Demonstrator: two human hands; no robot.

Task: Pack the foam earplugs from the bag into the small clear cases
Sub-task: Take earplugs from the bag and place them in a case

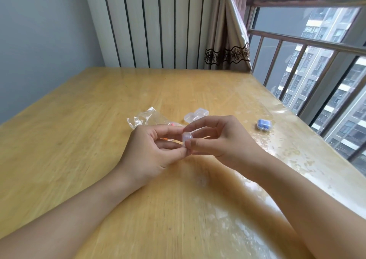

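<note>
Both hands raised just above the pale yellow wooden worktop point(99, 104), meeting at centre frame. Between them, a small clear plastic case point(187, 138), squarish with rounded corners, held off the surface.

Left hand point(152, 150): thumb and forefinger pinch the case from its left side, thumb tip low, forefinger stretched along the top. Remaining fingers curled loosely under.

Right hand point(221, 140): thumb and forefinger pinch the same case from the right, thumb tip meeting the left thumb at the case's lower edge. Other fingers arched above and apart. Cannot tell whether the case lid is open or shut; contents not readable through the blur.

Behind the left hand, a crumpled clear plastic bag point(144, 119) lies flat on the worktop. Bits of orange and pink foam point(172, 123) show at its near end, partly hidden by the left fingers.

Just beyond the right forefinger, two more small clear plastic cases point(196, 115) sit touching one another on the worktop; they look empty.

Well to the right, near the window edge, a closed clear case holding blue foam earplugs point(264, 124) stands alone.

Worktop surface glossy on the right side, with patchy reflections from the barred window point(316, 70).
</note>
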